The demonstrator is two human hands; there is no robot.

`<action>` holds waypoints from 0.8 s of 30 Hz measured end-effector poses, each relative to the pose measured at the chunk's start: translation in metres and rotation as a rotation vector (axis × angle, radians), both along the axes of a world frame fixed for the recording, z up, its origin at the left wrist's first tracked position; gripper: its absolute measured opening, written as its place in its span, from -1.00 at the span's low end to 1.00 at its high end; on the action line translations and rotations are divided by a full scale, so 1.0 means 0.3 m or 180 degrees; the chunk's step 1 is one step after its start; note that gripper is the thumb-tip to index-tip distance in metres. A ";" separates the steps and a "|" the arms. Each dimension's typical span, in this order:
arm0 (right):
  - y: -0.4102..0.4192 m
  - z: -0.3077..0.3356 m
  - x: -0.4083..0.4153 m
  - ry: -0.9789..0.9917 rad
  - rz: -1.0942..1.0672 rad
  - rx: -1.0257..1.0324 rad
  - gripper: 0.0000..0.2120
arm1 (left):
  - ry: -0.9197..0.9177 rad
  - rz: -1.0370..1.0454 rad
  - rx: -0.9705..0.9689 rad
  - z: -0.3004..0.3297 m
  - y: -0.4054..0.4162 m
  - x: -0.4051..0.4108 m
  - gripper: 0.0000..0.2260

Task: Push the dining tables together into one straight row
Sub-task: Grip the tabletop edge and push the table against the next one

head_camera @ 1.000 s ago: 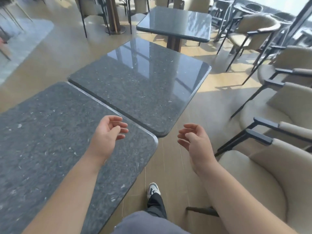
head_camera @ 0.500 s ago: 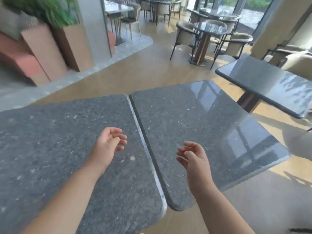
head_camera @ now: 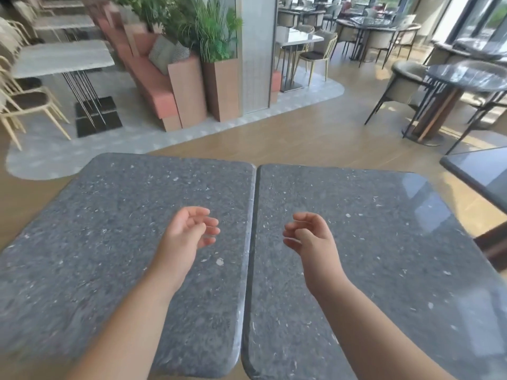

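Observation:
Two dark grey speckled stone dining tables stand side by side right in front of me, the left table (head_camera: 104, 231) and the right table (head_camera: 389, 242), their long edges nearly touching along a narrow seam. A third dark table (head_camera: 482, 171) stands apart at the right edge, only its corner in view. My left hand (head_camera: 189, 231) hovers over the left table with loosely curled fingers, holding nothing. My right hand (head_camera: 310, 237) hovers over the right table the same way, holding nothing.
Beyond the tables lies wood floor, then a grey floor strip with tall planters (head_camera: 219, 86), a pink bench (head_camera: 153, 83) and a pale table (head_camera: 60, 58) with wooden chairs at far left. A round dark table (head_camera: 466, 75) with padded chairs stands at far right.
My view has swung left, so the two joined tables now lie square in front of me and the third table has slid to the right edge. Both hands stay raised and hold nothing.

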State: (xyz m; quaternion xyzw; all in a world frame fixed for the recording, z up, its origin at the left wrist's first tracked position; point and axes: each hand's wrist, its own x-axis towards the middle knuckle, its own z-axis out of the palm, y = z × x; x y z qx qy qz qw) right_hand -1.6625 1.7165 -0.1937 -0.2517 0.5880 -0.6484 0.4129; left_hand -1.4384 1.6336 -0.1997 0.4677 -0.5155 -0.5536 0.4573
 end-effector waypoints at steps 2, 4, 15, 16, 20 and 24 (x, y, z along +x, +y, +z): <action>0.012 -0.007 -0.021 -0.0031 0.0039 0.0016 -0.64 | -0.0023 0.0040 0.0023 0.013 0.013 -0.022 -0.73; 0.017 -0.008 -0.039 -0.0015 0.0047 0.0030 -0.64 | -0.0020 0.0035 0.0004 0.022 0.022 -0.042 -0.73; 0.272 -0.048 -0.265 -0.0022 -0.0673 0.0423 -0.65 | 0.0049 -0.0811 0.0435 -0.092 0.122 -0.412 -0.73; 0.333 -0.051 -0.317 -0.0033 -0.0840 0.0443 -0.65 | 0.0055 -0.0941 0.0449 -0.098 0.146 -0.484 -0.73; 0.608 -0.053 -0.568 -0.0083 -0.1555 0.0431 -0.65 | 0.0075 -0.1439 0.0483 -0.100 0.263 -0.787 -0.74; 0.873 -0.069 -0.819 -0.0165 -0.2154 0.0318 -0.65 | 0.0050 -0.1989 0.0480 -0.101 0.447 -1.124 -0.73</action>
